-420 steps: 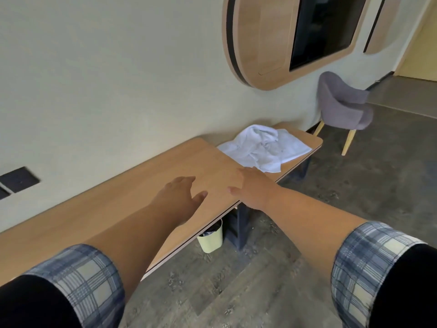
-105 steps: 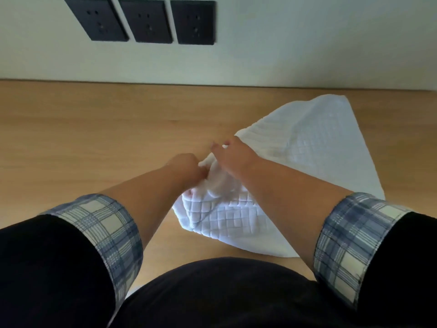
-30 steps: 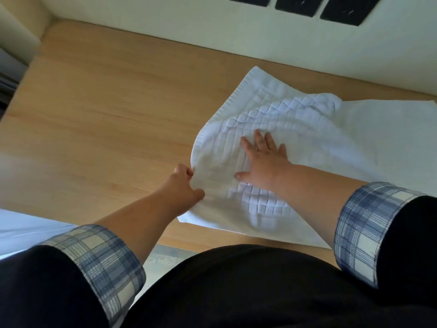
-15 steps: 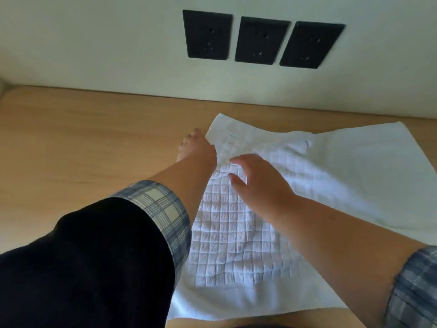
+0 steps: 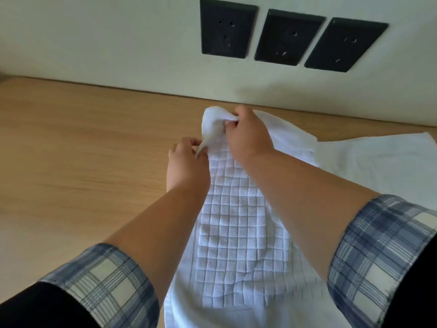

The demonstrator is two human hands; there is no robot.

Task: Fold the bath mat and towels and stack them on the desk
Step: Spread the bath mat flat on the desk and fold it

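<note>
Forearms (image 5: 165, 221) stretch forward over the wooden surface (image 5: 82, 150). The left hand (image 5: 186, 162) pinches a corner of the 1 white waffle bath mat (image 5: 236, 221). The right hand (image 5: 248, 136) grips its bunched far edge, lifted slightly. 3 black sockets (image 5: 287, 36) sit on the wall (image 5: 118, 43).

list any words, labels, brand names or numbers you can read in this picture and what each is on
None: no text can be read anywhere in this view.
The three black wall sockets show only pin holes, no lettering or marks.
The white bath mat shows only its woven squares, no tag in sight.
The wooden desk bears no print.
</note>
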